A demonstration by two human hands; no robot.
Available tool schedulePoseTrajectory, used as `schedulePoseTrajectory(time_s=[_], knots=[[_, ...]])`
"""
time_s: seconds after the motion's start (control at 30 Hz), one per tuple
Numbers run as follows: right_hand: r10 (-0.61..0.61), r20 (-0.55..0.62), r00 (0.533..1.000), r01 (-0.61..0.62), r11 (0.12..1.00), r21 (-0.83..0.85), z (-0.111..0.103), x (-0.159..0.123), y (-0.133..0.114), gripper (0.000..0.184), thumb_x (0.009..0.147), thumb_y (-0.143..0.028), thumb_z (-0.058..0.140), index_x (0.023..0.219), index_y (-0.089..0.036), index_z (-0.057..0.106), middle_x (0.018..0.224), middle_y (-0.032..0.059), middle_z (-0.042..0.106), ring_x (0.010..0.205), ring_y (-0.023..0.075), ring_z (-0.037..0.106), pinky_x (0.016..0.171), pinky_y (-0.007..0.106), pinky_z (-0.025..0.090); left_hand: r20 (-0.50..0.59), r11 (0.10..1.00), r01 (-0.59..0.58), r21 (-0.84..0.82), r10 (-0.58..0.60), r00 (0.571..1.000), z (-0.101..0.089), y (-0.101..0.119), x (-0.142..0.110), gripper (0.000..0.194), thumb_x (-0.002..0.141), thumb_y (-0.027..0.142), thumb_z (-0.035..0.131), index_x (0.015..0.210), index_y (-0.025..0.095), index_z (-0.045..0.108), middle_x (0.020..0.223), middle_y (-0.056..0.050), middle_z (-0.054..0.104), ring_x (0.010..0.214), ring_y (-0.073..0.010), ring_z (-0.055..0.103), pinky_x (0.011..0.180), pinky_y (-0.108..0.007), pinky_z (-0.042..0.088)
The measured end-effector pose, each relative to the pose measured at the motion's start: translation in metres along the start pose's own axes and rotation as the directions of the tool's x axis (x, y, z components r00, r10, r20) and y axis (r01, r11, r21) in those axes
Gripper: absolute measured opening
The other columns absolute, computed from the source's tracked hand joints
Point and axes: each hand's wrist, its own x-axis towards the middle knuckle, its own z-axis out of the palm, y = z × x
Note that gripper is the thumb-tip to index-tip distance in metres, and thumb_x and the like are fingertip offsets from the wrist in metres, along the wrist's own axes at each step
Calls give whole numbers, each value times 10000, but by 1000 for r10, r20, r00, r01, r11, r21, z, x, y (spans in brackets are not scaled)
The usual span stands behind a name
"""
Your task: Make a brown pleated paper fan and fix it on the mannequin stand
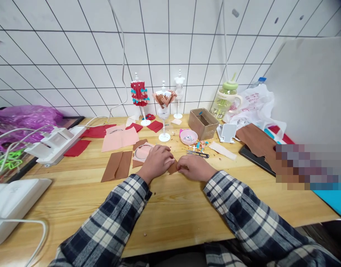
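A small brown cloth piece point(173, 168) lies between the two hands, low over the table point(170, 207). The right hand point(195, 167) pinches its right edge, fingers drawn together. The left hand point(159, 160) curls at its upper left edge; whether those fingertips grip it, I cannot tell. Thread snips point(198, 153) lie just beyond the right hand, and a round hoop point(136, 152) sits beside the left.

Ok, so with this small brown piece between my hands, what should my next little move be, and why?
Perhaps gently smooth the small brown piece against the table: its lower edge looks uneven, and your left hand and right hand are at its opposite sides, though the exact grip is hard to make out.
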Motion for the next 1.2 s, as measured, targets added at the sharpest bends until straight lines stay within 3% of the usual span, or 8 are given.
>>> schedulePoseTrajectory(time_s=[0.2, 0.43, 0.57, 0.63, 0.73, 0.83, 1.0, 1.2], knots=[[83, 26, 996, -84, 996, 26, -5, -3, 0, 232, 882, -271, 609, 1084, -270, 723, 1028, 21, 725, 930, 173, 644, 750, 273, 418, -23, 992, 123, 1, -123, 992, 3, -4, 0, 168, 854, 369, 629, 919, 236, 709, 1072, -54, 642, 1028, -246, 518, 940, -426, 406], [81, 75, 994, -78, 996, -51, -3, -4, -4, 199, 903, -272, 591, 1045, -284, 730, 986, 17, 689, 906, 153, 627, 735, 255, 400, -126, 981, 188, 43, -182, 975, 1, -4, 5, 175, 850, 364, 633, 914, 216, 700, 1032, -77, 639, 1008, -266, 520, 912, -440, 413], [138, 44, 989, -133, 986, -99, -2, -3, -3, 193, 917, -293, 581, 1045, -255, 721, 1004, 33, 675, 908, 153, 613, 716, 251, 392, -188, 986, 170, 6, -166, 968, -7, 9, -2, 177, 899, 330, 566, 887, 208, 693, 934, -71, 659, 929, -245, 546, 865, -416, 424], [131, 23, 991, -128, 986, -102, -2, -2, -1, 210, 938, -300, 552, 1062, -243, 712, 1003, 42, 674, 934, 155, 605, 734, 251, 395, -129, 995, 92, -32, -96, 987, -11, 20, -10, 176, 911, 313, 550, 870, 201, 680, 881, -58, 674, 878, -220, 567, 834, -382, 438], [101, 9, 995, -100, 990, -95, -1, -3, 0, 225, 956, -317, 519, 1060, -239, 703, 992, 41, 679, 944, 154, 601, 740, 253, 393, 48, 999, -29, 26, 28, 998, -13, 35, -20, 173, 904, 319, 560, 933, 211, 692, 896, -61, 688, 858, -220, 574, 817, -379, 445], [108, -25, 994, -110, 987, -116, -1, -4, -1, 208, 951, -305, 519, 1013, -233, 704, 989, 38, 676, 921, 151, 603, 710, 254, 383, 141, 995, -35, 95, 21, 990, -12, 41, -24, 170, 903, 289, 555, 935, 211, 703, 889, -69, 687, 848, -227, 572, 803, -382, 449], [106, -4, 994, -105, 986, -126, 0, -5, -7, 183, 927, -282, 545, 960, -241, 721, 957, 29, 673, 878, 145, 603, 685, 249, 379, 175, 989, 0, 150, -27, 984, -12, 39, -24, 170, 899, 292, 567, 842, 218, 709, 824, -58, 683, 795, -229, 573, 740, -381, 440], [164, 30, 986, -158, 977, -145, 4, -5, -8, 163, 914, -285, 568, 924, -253, 728, 919, 23, 687, 864, 158, 614, 672, 252, 375, 146, 987, 22, 160, -46, 988, -15, 41, -25, 146, 856, 343, 636, 841, 209, 691, 882, -68, 682, 872, -254, 575, 755, -390, 439]])
